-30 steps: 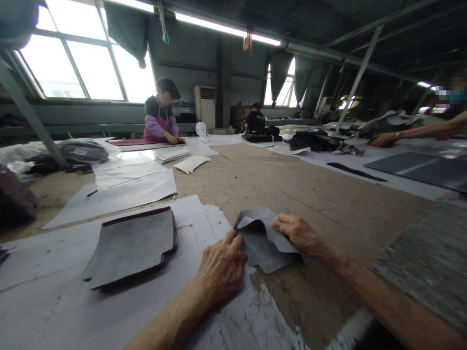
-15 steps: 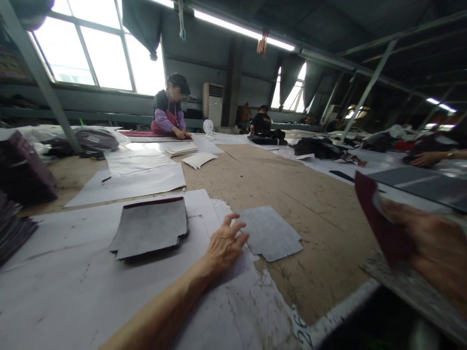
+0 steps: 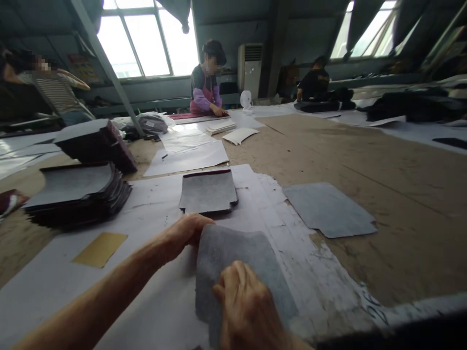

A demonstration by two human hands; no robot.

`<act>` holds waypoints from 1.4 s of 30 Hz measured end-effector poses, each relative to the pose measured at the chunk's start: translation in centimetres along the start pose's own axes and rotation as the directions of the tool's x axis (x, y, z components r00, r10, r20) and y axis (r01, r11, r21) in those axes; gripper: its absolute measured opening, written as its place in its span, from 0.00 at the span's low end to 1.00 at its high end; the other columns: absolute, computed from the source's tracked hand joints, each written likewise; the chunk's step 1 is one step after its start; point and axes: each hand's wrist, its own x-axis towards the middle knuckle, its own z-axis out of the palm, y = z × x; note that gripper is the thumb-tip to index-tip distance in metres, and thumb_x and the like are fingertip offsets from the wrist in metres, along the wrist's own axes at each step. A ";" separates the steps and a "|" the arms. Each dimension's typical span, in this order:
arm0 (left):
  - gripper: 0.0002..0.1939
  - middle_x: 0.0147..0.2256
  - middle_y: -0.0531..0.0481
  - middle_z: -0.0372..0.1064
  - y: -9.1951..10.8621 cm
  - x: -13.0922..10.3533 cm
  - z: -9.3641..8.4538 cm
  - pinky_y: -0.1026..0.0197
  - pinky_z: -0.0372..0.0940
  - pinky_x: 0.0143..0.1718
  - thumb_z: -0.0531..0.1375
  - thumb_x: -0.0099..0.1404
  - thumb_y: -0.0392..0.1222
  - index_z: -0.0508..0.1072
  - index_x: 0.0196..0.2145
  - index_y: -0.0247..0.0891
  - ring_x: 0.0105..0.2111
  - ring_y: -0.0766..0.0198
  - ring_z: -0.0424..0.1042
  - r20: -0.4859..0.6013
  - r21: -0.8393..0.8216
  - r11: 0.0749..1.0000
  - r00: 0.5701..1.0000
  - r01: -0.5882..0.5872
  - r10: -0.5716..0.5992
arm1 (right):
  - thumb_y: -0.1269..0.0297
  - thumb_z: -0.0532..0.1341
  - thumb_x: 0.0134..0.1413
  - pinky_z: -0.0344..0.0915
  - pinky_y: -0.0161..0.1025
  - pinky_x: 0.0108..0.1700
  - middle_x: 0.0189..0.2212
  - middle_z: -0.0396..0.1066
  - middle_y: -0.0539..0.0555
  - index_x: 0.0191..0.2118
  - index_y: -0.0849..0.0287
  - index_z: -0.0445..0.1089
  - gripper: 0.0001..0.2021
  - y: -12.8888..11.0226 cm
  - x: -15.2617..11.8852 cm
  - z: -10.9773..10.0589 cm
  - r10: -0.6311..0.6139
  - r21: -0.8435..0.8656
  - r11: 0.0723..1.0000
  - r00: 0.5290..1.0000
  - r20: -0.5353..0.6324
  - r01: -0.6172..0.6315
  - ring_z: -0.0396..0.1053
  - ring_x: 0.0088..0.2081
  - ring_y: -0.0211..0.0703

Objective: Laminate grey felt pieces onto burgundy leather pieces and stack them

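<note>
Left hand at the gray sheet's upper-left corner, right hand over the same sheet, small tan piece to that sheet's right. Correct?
No: in the head view, the small tan piece lies left of the gray sheet. The left hand is at that sheet's upper-left corner and the right hand over it, as stated.

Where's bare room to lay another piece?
Largest: the brown surface between the flat grey piece and dark cloth heap. Smaller: white paper between the yellow card and the small grey stack. Crowded: left, with the big stack by the dark block, and near middle, with left hand and right hand at a grey sheet.
</note>
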 end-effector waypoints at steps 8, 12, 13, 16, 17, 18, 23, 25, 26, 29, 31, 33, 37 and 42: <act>0.12 0.23 0.50 0.68 -0.8 -0.9 -0.1 0.62 0.57 0.27 0.59 0.46 0.44 0.75 0.27 0.34 0.26 0.63 0.64 -0.138 0.293 0.956 0.989 -0.002 0.044 | 0.78 0.50 0.40 0.55 0.39 0.21 0.19 0.61 0.54 0.23 0.60 0.60 0.07 -0.6 -0.5 1.8 -0.017 0.156 0.988 0.996 0.084 0.003 0.59 0.21 0.43; 0.09 0.26 0.51 0.68 -1.3 -0.8 0.9 0.60 0.59 0.31 0.58 0.45 0.34 0.76 0.27 0.38 0.29 0.62 0.65 -0.177 0.444 0.891 0.966 -0.090 0.186 | 0.77 0.54 0.47 0.64 0.38 0.32 0.28 0.67 0.55 0.30 0.62 0.66 0.06 2.5 2.1 -1.5 -0.068 0.320 0.947 0.969 0.239 -0.012 0.65 0.32 0.43; 0.10 0.28 0.51 0.68 -1.5 -0.8 1.0 0.60 0.59 0.33 0.58 0.45 0.33 0.76 0.27 0.38 0.30 0.62 0.65 -0.189 0.470 0.875 0.955 -0.116 0.228 | 0.77 0.55 0.49 0.65 0.40 0.36 0.32 0.68 0.56 0.33 0.63 0.67 0.07 3.7 2.9 -2.2 -0.053 0.270 0.963 0.973 0.223 -0.010 0.65 0.36 0.44; 0.11 0.32 0.51 0.67 -2.2 -0.7 1.0 0.60 0.60 0.37 0.58 0.47 0.31 0.76 0.28 0.40 0.33 0.63 0.65 -0.196 0.513 0.838 0.926 -0.184 0.323 | 0.77 0.58 0.48 0.64 0.45 0.43 0.38 0.69 0.58 0.40 0.63 0.69 0.11 7.3 5.1 -3.2 -0.083 0.113 0.992 0.964 0.252 0.056 0.63 0.42 0.47; 0.11 0.31 0.51 0.67 -2.5 -0.7 1.0 0.60 0.60 0.37 0.58 0.48 0.30 0.77 0.28 0.40 0.33 0.63 0.65 -0.191 0.519 0.831 0.920 -0.201 0.342 | 0.77 0.60 0.46 0.64 0.45 0.44 0.38 0.69 0.57 0.40 0.63 0.69 0.12 8.1 5.6 -3.1 -0.108 0.094 0.992 0.947 0.301 0.083 0.63 0.42 0.47; 0.11 0.31 0.52 0.67 -2.7 -0.7 0.9 0.60 0.61 0.37 0.58 0.49 0.30 0.77 0.29 0.41 0.33 0.64 0.65 -0.183 0.523 0.823 0.915 -0.220 0.361 | 0.77 0.62 0.45 0.64 0.44 0.43 0.37 0.70 0.56 0.40 0.63 0.70 0.13 8.8 6.1 -3.0 -0.132 0.090 0.990 0.925 0.356 0.106 0.63 0.41 0.46; 0.11 0.31 0.52 0.67 -3.5 -0.7 0.8 0.61 0.63 0.35 0.58 0.53 0.29 0.76 0.32 0.40 0.32 0.66 0.66 -0.122 0.547 0.754 0.856 -0.364 0.502 | 0.73 0.64 0.45 0.63 0.41 0.40 0.32 0.69 0.53 0.36 0.60 0.72 0.09 9.7 7.3 -2.6 -0.201 0.089 0.979 0.822 0.533 0.182 0.65 0.36 0.42; 0.11 0.30 0.51 0.67 -3.8 -0.7 0.8 0.61 0.63 0.33 0.57 0.55 0.29 0.76 0.33 0.39 0.31 0.66 0.66 -0.097 0.573 0.694 0.805 -0.436 0.586 | 0.72 0.63 0.47 0.63 0.39 0.38 0.30 0.68 0.53 0.35 0.60 0.71 0.06 9.8 7.4 -2.6 -0.224 0.122 0.974 0.818 0.530 0.188 0.65 0.35 0.40; 0.11 0.30 0.51 0.66 -4.0 -0.7 0.8 0.62 0.63 0.32 0.56 0.56 0.29 0.75 0.34 0.39 0.30 0.66 0.65 -0.073 0.596 0.646 0.769 -0.477 0.636 | 0.72 0.62 0.49 0.62 0.39 0.37 0.30 0.68 0.53 0.34 0.61 0.71 0.05 9.9 7.3 -2.7 -0.239 0.148 0.971 0.826 0.511 0.190 0.64 0.34 0.40; 0.14 0.29 0.49 0.64 -4.5 -0.7 0.4 0.61 0.62 0.31 0.52 0.59 0.27 0.74 0.36 0.38 0.29 0.66 0.63 0.042 0.682 0.444 0.638 -0.580 0.769 | 0.71 0.58 0.53 0.61 0.38 0.35 0.28 0.67 0.53 0.34 0.62 0.70 0.04 10.4 6.9 -2.7 -0.316 0.232 0.944 0.849 0.423 0.236 0.62 0.33 0.39; 0.15 0.30 0.48 0.63 -4.6 -0.7 0.2 0.60 0.61 0.31 0.50 0.59 0.25 0.73 0.38 0.36 0.30 0.65 0.61 0.133 0.711 0.328 0.576 -0.622 0.806 | 0.73 0.56 0.55 0.60 0.38 0.34 0.27 0.67 0.54 0.35 0.63 0.70 0.06 10.6 6.5 -2.7 -0.372 0.267 0.921 0.842 0.392 0.282 0.61 0.32 0.39; 0.15 0.31 0.47 0.62 -4.6 -0.7 -0.1 0.59 0.61 0.32 0.50 0.59 0.24 0.71 0.40 0.34 0.31 0.64 0.60 0.209 0.721 0.258 0.557 -0.643 0.804 | 0.75 0.54 0.56 0.59 0.37 0.33 0.28 0.66 0.54 0.35 0.64 0.70 0.07 10.8 6.2 -2.8 -0.415 0.291 0.902 0.822 0.390 0.318 0.59 0.31 0.38; 0.15 0.32 0.45 0.62 -4.4 -1.0 -0.4 0.56 0.60 0.34 0.48 0.60 0.25 0.67 0.43 0.30 0.32 0.62 0.58 0.327 0.734 0.184 0.579 -0.653 0.747 | 0.78 0.51 0.57 0.60 0.39 0.35 0.31 0.66 0.55 0.40 0.65 0.68 0.11 11.0 5.9 -2.9 -0.488 0.282 0.870 0.783 0.384 0.404 0.58 0.33 0.39; 0.15 0.33 0.44 0.62 -4.5 -1.4 -0.2 0.55 0.60 0.34 0.46 0.63 0.27 0.64 0.47 0.26 0.32 0.61 0.57 0.404 0.763 0.101 0.593 -0.638 0.696 | 0.77 0.48 0.59 0.61 0.40 0.38 0.33 0.66 0.56 0.44 0.65 0.66 0.12 11.3 5.9 -3.0 -0.513 0.262 0.858 0.751 0.416 0.441 0.59 0.35 0.40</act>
